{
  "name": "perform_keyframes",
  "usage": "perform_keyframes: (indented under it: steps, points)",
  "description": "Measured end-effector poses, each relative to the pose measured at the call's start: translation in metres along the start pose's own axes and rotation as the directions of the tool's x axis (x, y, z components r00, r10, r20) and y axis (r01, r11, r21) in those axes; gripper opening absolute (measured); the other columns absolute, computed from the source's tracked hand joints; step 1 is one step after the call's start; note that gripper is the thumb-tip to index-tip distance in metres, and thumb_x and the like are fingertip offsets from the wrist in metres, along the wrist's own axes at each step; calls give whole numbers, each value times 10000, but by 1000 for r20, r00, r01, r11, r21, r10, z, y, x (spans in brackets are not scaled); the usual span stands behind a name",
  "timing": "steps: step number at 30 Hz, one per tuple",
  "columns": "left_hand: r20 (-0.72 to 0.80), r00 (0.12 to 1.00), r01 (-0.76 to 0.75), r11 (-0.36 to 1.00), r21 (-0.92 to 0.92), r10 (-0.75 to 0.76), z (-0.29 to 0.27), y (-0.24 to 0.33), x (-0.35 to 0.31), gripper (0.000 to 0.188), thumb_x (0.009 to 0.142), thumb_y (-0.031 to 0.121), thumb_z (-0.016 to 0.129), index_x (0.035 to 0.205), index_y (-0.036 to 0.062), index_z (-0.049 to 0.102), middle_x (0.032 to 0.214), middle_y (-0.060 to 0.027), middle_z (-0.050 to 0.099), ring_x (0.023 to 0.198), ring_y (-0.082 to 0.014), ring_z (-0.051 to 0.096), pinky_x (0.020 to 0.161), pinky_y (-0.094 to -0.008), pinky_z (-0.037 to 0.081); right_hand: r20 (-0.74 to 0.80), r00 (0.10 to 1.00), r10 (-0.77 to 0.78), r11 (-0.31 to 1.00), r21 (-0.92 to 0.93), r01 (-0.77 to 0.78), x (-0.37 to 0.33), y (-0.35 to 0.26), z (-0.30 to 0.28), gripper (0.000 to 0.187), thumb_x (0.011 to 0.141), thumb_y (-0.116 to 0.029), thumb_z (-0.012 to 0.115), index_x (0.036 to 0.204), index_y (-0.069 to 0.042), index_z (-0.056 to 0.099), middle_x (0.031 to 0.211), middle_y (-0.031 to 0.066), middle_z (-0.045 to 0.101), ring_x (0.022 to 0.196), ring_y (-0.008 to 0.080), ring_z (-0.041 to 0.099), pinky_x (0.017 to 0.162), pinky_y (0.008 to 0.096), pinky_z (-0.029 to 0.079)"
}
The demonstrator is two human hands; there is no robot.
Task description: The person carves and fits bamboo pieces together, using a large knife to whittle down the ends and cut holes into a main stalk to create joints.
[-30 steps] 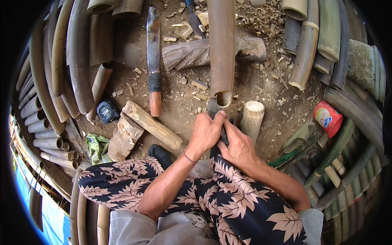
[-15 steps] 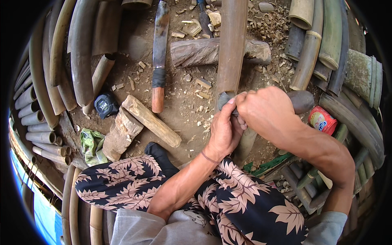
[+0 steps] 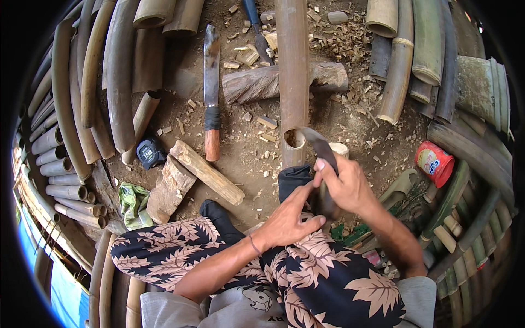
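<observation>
Far left: stacked bamboo [image 3: 120, 82]. Green wrapper [image 3: 134, 205], then tape measure [image 3: 150, 153], on the dirt. Two wood chunks [image 3: 208, 172] lie touching. Long knife [image 3: 211, 93] lies loose, handle toward the person.

Centre: log [image 3: 251, 87] lying crosswise. Left hand [image 3: 287, 221] beside the curved knife's handle, thumb spread from the fingers; contact with the handle unclear. Pole [image 3: 292, 65] lies lengthwise across the log, its near part between the hands and the log. Opening [image 3: 295, 139] in its upper face already cut through, rim pale, hollow showing. Curved knife [image 3: 320, 143] angled toward that rim, touch uncertain. Right hand [image 3: 350, 183] closed around the knife. Shavings [image 3: 355, 44] beyond.

Right: short stub [image 3: 339, 150] partly behind the knife; red tub [image 3: 435, 164]; more bamboo.

Progress, my reading: opening made, rim perhaps being trimmed; how much cutting remains, cannot tell.
</observation>
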State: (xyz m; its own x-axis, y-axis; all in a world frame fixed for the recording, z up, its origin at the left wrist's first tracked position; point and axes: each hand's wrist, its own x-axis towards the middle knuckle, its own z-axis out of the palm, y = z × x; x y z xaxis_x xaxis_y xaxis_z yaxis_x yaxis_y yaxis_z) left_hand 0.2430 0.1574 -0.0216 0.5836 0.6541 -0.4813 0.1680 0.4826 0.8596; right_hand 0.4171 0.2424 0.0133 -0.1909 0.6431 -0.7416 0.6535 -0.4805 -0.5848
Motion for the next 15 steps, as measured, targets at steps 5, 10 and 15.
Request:
perform_keyframes:
  steps: [5, 10, 15]
  points:
    - [-207, 959, 254, 911, 326, -193, -11, 3, -13, 559, 759, 211, 679, 1246, -13, 522, 1101, -278, 598, 997, -424, 623, 868, -469, 504, 20, 994, 106, 874, 476, -102, -6, 30, 45, 295, 1020, -225, 493, 1070, 47, 595, 888, 118, 753, 745, 228, 695, 732, 363, 537]
    - [-459, 853, 459, 777, 431, -249, -46, -4, -1, 340, 760, 241, 755, 970, -17, 685, 795, -208, 702, 722, -332, 719, 682, -386, 566, 309, 936, 170, 737, 591, -329, 52, 8, 52, 453, 1057, -276, 448, 947, 88, 694, 687, 154, 686, 494, 181, 649, 450, 280, 545]
    - [-334, 934, 332, 660, 674, -128, -109, 47, 36, 318, 728, 258, 787, 943, 37, 707, 786, -165, 693, 711, -349, 694, 673, -421, 553, 344, 936, 80, 348, 870, -349, 68, 4, 48, 416, 1046, -267, 473, 1107, 124, 600, 926, 238, 693, 655, 271, 715, 566, 330, 614]
